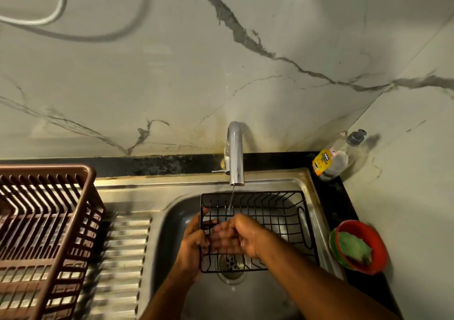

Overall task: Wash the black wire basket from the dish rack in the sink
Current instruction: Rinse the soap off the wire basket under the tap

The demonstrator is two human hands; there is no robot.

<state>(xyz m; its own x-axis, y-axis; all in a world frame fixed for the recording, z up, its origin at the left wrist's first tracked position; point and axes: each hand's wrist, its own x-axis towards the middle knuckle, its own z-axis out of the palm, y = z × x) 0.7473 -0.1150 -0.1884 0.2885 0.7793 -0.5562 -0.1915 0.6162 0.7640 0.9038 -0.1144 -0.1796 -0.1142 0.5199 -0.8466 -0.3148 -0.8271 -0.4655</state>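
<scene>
The black wire basket (277,211) sits in the steel sink (317,216), under the chrome tap (235,155), which lets a thin stream of water fall onto it. My left hand (194,243) grips the basket's left end wall, fingers hooked through the wires. My right hand (243,236) reaches inside the basket with fingers laid flat against that same left wall, blurred by motion. The sink drain (231,263) shows through the basket's bottom wires.
A brown plastic dish rack (46,224) stands on the ribbed steel drainboard (122,258) to the left. A dish-soap bottle (331,160) leans in the back right corner. A red bowl (378,248) with a green scrub pad sits on the black counter at the right.
</scene>
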